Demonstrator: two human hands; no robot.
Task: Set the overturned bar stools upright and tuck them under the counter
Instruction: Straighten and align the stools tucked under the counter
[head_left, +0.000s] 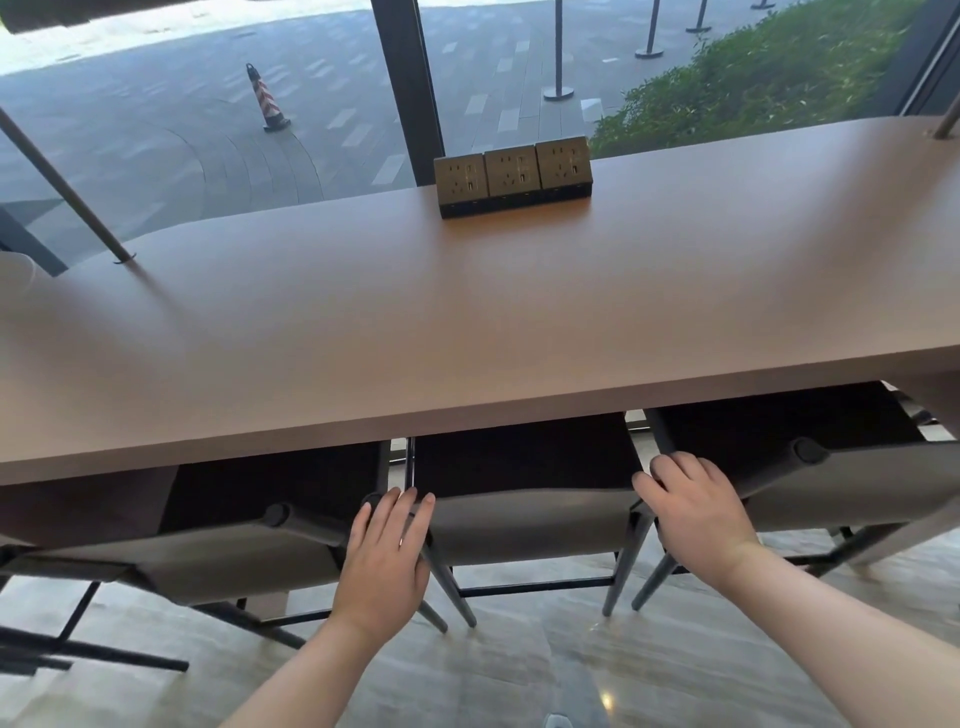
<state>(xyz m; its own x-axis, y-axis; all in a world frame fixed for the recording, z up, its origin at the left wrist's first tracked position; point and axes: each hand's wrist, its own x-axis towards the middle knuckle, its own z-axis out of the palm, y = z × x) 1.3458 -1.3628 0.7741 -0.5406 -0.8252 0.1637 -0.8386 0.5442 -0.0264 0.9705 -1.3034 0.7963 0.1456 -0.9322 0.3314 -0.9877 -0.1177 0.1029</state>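
With our left hand and right hand resting near-flat on the middle bar stool's backrest corners at six o'clock, we push evenly, square under the counter, fingers clear.

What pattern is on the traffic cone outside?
Red and white diagonal stripes on the traffic cone, dark base; head view.

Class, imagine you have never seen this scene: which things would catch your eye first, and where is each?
First, the two hands low in the middle: the left hand and right hand rest on the back corners of the middle bar stool, which stands upright at the counter's edge. Next, the long brown counter crossing the whole view, with a block of three power sockets at its far edge by the window.
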